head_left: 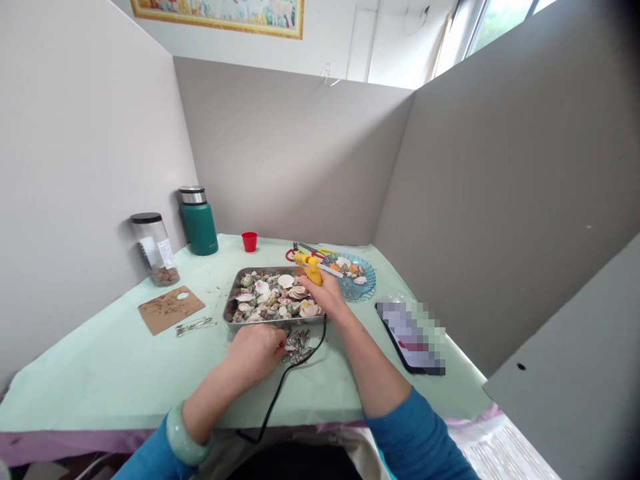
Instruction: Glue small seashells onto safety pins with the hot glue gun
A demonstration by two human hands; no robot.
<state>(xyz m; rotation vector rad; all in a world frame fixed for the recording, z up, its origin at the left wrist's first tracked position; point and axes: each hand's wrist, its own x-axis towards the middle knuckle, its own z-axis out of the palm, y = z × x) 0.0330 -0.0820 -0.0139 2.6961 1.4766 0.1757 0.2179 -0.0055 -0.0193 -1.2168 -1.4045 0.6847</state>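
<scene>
My right hand (325, 293) is wrapped around a yellow hot glue gun (311, 268) with a white glue stick showing. It holds the gun over the right side of a metal tray (227, 313) full of seashells (270, 300). My left hand (257, 347) is closed in front of the tray, its fingertips curled together beside a pile of small silvery metal pieces (300, 345). Whatever those fingers pinch is hidden from view. A black cord (283, 383) runs past the pile to the table's front edge.
Pliers (307, 249) and a blue plate (369, 287) with shells lie behind the tray. A phone (407, 340) is at right. Leftward are a brown board (167, 312), metal clips (194, 325), a jar (154, 243), a green bottle (199, 227) and a red cup (249, 242). Partitions (290, 153) surround the table.
</scene>
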